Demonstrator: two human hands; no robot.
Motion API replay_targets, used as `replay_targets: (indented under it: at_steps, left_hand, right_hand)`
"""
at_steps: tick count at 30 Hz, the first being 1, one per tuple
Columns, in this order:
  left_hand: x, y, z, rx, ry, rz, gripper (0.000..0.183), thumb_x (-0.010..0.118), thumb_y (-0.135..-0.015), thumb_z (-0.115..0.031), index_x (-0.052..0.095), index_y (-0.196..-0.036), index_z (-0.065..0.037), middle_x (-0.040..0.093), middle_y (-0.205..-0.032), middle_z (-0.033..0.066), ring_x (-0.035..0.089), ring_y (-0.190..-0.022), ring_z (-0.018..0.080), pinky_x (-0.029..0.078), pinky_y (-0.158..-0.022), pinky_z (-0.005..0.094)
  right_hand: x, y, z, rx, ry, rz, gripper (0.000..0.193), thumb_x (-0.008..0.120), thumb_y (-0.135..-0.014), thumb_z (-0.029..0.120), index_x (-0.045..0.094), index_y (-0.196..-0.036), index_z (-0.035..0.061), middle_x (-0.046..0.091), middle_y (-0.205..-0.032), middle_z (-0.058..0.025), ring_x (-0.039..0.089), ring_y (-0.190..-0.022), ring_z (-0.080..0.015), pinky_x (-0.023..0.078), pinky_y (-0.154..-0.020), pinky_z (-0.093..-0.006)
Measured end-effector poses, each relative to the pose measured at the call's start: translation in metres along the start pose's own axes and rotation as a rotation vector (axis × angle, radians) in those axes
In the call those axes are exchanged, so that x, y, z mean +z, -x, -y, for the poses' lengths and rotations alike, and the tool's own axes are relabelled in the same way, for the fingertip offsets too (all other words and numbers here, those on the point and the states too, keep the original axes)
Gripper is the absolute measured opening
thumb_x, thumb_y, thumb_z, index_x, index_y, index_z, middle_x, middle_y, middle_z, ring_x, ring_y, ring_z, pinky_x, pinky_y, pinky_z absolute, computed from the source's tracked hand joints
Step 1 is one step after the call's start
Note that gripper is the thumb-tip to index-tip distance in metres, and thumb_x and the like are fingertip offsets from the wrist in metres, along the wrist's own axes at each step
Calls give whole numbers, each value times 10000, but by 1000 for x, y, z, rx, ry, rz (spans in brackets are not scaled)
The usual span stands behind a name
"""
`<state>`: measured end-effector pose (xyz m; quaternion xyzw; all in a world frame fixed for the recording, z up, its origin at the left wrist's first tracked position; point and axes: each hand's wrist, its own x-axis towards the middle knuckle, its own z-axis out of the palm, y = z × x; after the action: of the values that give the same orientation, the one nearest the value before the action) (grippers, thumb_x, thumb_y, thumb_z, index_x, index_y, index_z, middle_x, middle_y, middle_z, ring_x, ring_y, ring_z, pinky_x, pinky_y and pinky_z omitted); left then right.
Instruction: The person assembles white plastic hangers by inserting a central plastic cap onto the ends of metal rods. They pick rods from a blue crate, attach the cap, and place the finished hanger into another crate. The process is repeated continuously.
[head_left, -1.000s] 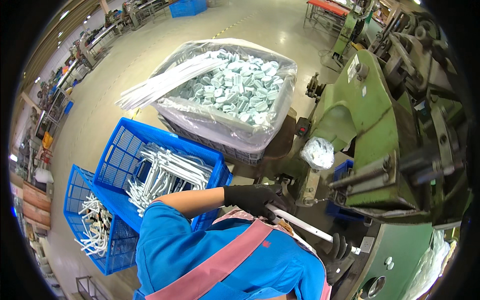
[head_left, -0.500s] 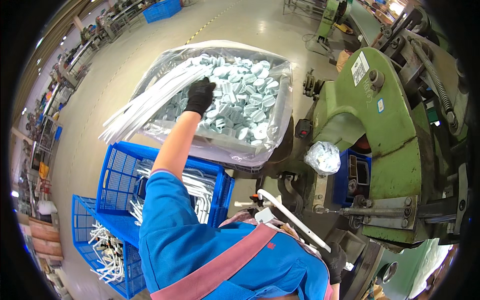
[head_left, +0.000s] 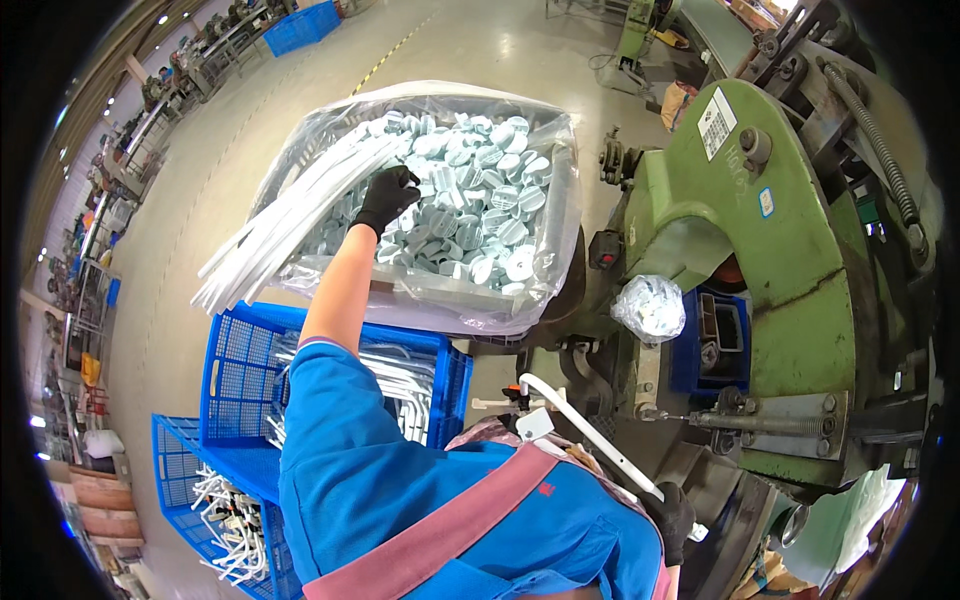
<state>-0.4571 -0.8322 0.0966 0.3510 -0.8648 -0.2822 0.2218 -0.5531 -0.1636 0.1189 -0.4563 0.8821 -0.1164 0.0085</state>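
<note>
With the tube (head_left: 592, 430) clamped low by the fingers of the right hand (head_left: 674, 518), the left hand (head_left: 388, 198) is poised at the pieces (head_left: 480, 195) in the bin (head_left: 430, 312), fingers curled, grip undetermined; piece-picking is presumed, one clean pinch being required.

Clear above pale caps (head_left: 492, 200) — white tubes (head_left: 296, 217) bar the left; depth hard to judge.

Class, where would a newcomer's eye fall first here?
Probably on the heaped pale grey pieces in the bag-lined crate, upper centre, where the black-gloved left hand is. Next, the big green machine at right; then the bent white tube in the right hand, below centre.
</note>
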Motion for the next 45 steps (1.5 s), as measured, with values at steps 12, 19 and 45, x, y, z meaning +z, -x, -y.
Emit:
replay_targets:
  at_steps: [12, 19, 45]
  left_hand:
    - [25, 22, -36, 499, -721, 362, 235, 651, -728, -30, 720, -910, -162, 543, -1285, 75, 572, -1085, 295, 487, -893, 382]
    - [34, 44, -80, 422, -74, 58, 169, 685, -818, -157, 618, -910, -32, 633, -1030, 113, 617, -914, 310, 485, -796, 370]
    - [238, 284, -294, 556, -86, 242, 418, 699, -801, -344, 620, -1106, -70, 650, -963, 171, 641, -876, 338, 500, -772, 413]
  right_hand:
    - [-9, -9, 5, -55, 15, -11, 195, 674, -578, 99, 664, -762, 165, 584, -847, -79, 596, -759, -291, 461, -592, -421]
    - [-16, -1, -12, -106, 56, -47, 202, 643, -609, 105, 669, -794, 181, 576, -863, -88, 588, -782, -303, 461, -591, -423]
    - [-38, -17, -144, -451, 80, -46, 104, 663, -702, 231, 699, -797, 255, 608, -885, -24, 619, -789, -208, 501, -600, -342]
